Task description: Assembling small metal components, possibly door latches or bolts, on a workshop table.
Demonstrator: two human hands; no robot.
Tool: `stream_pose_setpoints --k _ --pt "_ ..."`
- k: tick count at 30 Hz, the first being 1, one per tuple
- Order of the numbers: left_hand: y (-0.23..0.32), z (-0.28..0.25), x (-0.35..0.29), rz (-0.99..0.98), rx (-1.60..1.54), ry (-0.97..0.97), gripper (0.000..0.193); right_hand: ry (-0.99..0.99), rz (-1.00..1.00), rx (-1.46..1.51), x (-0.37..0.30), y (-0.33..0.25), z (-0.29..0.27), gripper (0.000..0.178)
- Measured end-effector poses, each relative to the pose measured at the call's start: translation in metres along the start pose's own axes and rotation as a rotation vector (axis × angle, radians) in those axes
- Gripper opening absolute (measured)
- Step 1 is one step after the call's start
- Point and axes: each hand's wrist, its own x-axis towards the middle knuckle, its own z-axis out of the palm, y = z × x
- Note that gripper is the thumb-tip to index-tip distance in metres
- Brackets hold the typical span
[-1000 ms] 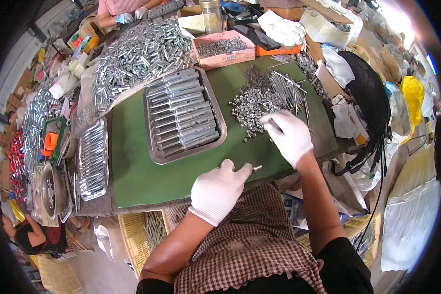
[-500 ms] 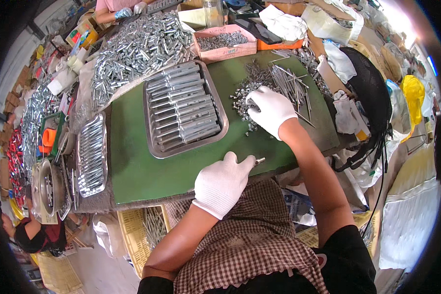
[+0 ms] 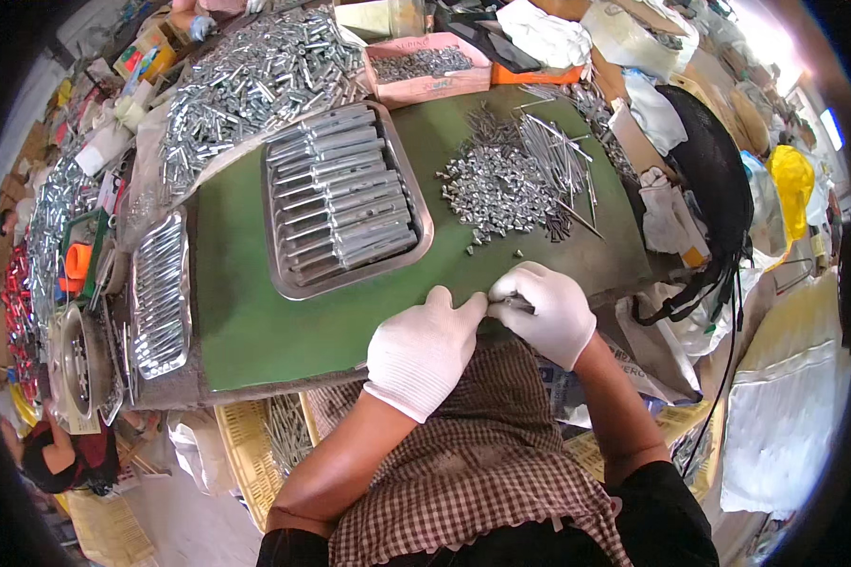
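My left hand [image 3: 418,355], in a white knit glove, is closed round a metal tube [image 3: 517,303] at the near edge of the green work mat; only its grey end shows. My gloved right hand [image 3: 553,317] meets it there, fingers pinched about that end. Whatever small piece the right fingers hold is hidden. Beyond my right hand lies a heap of small shiny metal nuts or cones [image 3: 497,191]. To the left, a steel tray [image 3: 420,248] carries a row of silver tubes with thin rods [image 3: 355,203].
Thin metal pins [image 3: 560,156] lie behind the heap. A pink box [image 3: 435,87] of small parts and a large pile of metal sleeves [image 3: 255,90] are at the back. A second tray [image 3: 187,312] sits left; a black mesh bag [image 3: 704,180] hangs right.
My right hand has come back from the heap of small parts to the tube end by my left hand, uncovering the heap. The left hand stays near the mat's edge.
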Motion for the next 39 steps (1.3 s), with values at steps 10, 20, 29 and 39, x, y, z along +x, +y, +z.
stream_pose_setpoints --k 10,20,29,39 --pt "0.001 -0.002 0.0 -0.014 -0.016 0.011 0.02 -0.009 -0.084 -0.187 -0.008 0.0 0.0 0.013" --pt "0.001 -0.002 0.0 -0.031 -0.013 -0.004 0.019 0.187 0.084 -0.172 0.001 0.017 -0.01 0.016" --pt "0.002 -0.001 0.0 -0.031 -0.02 0.022 0.018 -0.097 0.153 -0.336 0.02 0.013 -0.025 0.013" --pt "0.0 -0.001 -0.001 -0.038 -0.044 0.005 0.018 -0.116 0.056 0.08 0.007 0.0 -0.02 0.011"
